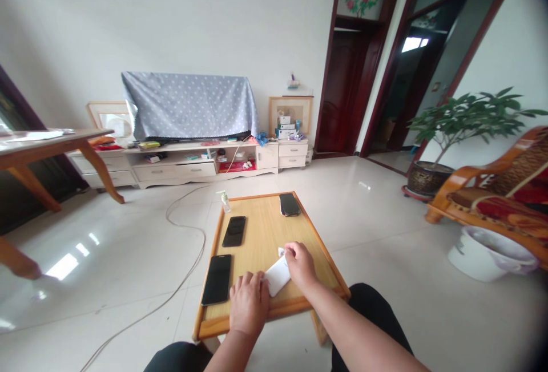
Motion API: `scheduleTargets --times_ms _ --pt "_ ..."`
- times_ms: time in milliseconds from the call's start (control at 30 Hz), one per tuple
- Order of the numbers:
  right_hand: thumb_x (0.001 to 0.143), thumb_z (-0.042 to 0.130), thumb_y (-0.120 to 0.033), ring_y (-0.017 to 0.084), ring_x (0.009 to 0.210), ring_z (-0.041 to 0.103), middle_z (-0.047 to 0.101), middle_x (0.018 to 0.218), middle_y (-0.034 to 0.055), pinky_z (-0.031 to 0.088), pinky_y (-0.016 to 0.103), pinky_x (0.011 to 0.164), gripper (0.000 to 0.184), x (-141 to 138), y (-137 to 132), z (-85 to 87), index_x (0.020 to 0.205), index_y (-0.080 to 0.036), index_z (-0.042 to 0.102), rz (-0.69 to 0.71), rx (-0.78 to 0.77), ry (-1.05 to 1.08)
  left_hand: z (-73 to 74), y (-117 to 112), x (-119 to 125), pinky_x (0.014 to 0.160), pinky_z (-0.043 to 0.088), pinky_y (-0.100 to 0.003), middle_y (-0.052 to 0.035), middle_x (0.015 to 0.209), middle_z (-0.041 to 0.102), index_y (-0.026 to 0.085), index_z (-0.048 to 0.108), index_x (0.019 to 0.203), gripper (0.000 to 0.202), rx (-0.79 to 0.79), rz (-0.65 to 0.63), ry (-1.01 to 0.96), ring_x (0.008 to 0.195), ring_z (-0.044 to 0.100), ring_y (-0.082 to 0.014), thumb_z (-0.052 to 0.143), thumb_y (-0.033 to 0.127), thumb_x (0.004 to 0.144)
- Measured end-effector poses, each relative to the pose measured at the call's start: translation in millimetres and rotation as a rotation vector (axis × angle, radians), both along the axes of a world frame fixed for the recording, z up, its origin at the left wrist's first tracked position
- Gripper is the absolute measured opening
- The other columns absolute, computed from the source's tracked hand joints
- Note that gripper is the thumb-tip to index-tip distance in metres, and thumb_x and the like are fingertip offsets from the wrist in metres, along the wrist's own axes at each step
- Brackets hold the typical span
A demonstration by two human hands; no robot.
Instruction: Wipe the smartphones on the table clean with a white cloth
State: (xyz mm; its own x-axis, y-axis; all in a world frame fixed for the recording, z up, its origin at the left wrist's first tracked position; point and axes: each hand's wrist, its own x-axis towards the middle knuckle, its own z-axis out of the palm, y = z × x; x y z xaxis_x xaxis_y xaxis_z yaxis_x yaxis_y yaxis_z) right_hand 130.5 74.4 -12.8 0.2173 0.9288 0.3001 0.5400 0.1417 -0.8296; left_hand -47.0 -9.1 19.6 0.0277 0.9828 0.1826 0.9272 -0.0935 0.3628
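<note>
A white phone (pixel 278 276) lies at a slant near the front edge of a small wooden table, its pale back facing up. My left hand (pixel 249 299) rests at its lower left end, fingers curled and gripping that edge. At the upper end, my right hand (pixel 298 263) is closed in a pinch over the phone. A small crumpled white tissue (pixel 281 251) sticks out by the right fingertips. Left of my left hand lies a black phone (pixel 217 279), screen up. Another dark phone (pixel 234 231) lies beyond it.
The table (pixel 265 218) has a raised wooden rim. A small pump bottle (pixel 225 202) stands at its far left corner, and stacked phones (pixel 289 204) lie far right. A cable (pixel 171 292) runs along the floor at left. A white bucket (pixel 483 255) stands by the wooden chair (pixel 464 186).
</note>
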Motion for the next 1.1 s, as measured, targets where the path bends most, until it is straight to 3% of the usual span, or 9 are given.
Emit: scheduleTargets --times_ms 167,300,433,500,667,733,900,967,1100 --pt "0.090 0.050 -0.037 0.020 0.078 0.068 0.074 0.090 0.0036 0.051 0.028 0.068 0.025 14 -9 0.9 0.103 -0.023 0.066 -0.008 -0.038 0.016 -1.1 -2 4 0.096 0.034 -0.042 -0.0090 0.120 0.063 0.024 0.056 0.128 0.051 0.034 -0.066 0.028 0.114 0.052 -0.0292 0.061 0.049 0.084" --pt "0.085 0.055 -0.030 0.019 0.071 0.065 0.071 0.083 0.0022 0.048 0.028 0.062 0.017 25 -7 3.2 0.097 -0.023 0.063 -0.016 -0.066 -0.052 -2.4 -2 5 0.097 0.034 -0.041 -0.0083 0.118 0.063 0.025 0.054 0.127 0.052 0.025 -0.091 0.034 0.114 0.052 -0.0285 0.065 0.042 0.079" --pt "0.083 0.057 -0.023 0.021 0.084 0.062 0.068 0.093 0.0062 0.048 0.031 0.076 0.008 16 -12 9.3 0.086 -0.023 0.064 0.037 -0.041 -0.165 -5.8 -1 5 0.098 0.034 -0.041 -0.0075 0.115 0.064 0.024 0.055 0.125 0.050 0.063 -0.086 0.024 0.111 0.055 -0.0276 0.064 0.039 0.079" --pt "0.086 0.054 -0.021 0.023 0.093 0.061 0.068 0.096 0.0073 0.047 0.034 0.086 0.013 3 -26 12.5 0.082 -0.023 0.066 0.107 -0.016 -0.227 -8.6 -1 4 0.099 0.034 -0.041 -0.0077 0.115 0.065 0.023 0.054 0.125 0.051 0.082 -0.072 0.013 0.111 0.056 -0.0276 0.065 0.040 0.078" --pt "0.098 0.048 -0.027 0.027 0.124 0.052 0.067 0.130 0.0045 0.036 0.044 0.107 0.028 -18 -66 18.3 0.114 -0.028 0.070 0.442 0.108 -0.456 -15.9 1 4 0.101 0.034 -0.042 -0.0088 0.116 0.067 0.021 0.052 0.129 0.046 0.099 -0.053 -0.030 0.113 0.057 -0.0263 0.057 0.037 0.086" --pt "0.100 0.046 -0.032 0.029 0.133 0.047 0.064 0.136 0.0022 0.033 0.049 0.110 0.031 -12 -66 20.4 0.122 -0.032 0.068 0.461 0.081 -0.496 -17.9 1 4 0.101 0.034 -0.042 -0.0091 0.116 0.068 0.021 0.052 0.129 0.048 0.107 -0.043 -0.033 0.112 0.058 -0.0265 0.058 0.038 0.085" --pt "0.102 0.043 -0.033 0.030 0.146 0.035 0.060 0.143 0.0032 0.024 0.059 0.115 0.034 3 -46 24.6 0.125 -0.034 0.068 0.318 -0.025 -0.507 -18.8 -2 2 0.099 0.036 -0.043 -0.0093 0.118 0.066 0.020 0.051 0.131 0.061 0.109 -0.052 -0.010 0.113 0.057 -0.0285 0.067 0.041 0.077" --pt "0.102 0.042 -0.033 0.029 0.145 0.038 0.061 0.142 0.0028 0.020 0.060 0.118 0.035 -6 -51 25.2 0.127 -0.035 0.067 0.367 -0.016 -0.486 -18.4 -3 1 0.100 0.035 -0.043 -0.0100 0.121 0.066 0.020 0.050 0.133 0.059 0.099 -0.048 -0.017 0.115 0.057 -0.0283 0.064 0.041 0.079" --pt "0.102 0.044 -0.033 0.027 0.142 0.043 0.063 0.139 0.0000 0.015 0.057 0.122 0.038 -24 -75 26.4 0.136 -0.038 0.060 0.595 0.064 -0.454 -18.0 -5 -1 0.100 0.034 -0.041 -0.0101 0.120 0.066 0.021 0.049 0.134 0.049 0.083 -0.057 -0.032 0.113 0.058 -0.0253 0.055 0.029 0.085"
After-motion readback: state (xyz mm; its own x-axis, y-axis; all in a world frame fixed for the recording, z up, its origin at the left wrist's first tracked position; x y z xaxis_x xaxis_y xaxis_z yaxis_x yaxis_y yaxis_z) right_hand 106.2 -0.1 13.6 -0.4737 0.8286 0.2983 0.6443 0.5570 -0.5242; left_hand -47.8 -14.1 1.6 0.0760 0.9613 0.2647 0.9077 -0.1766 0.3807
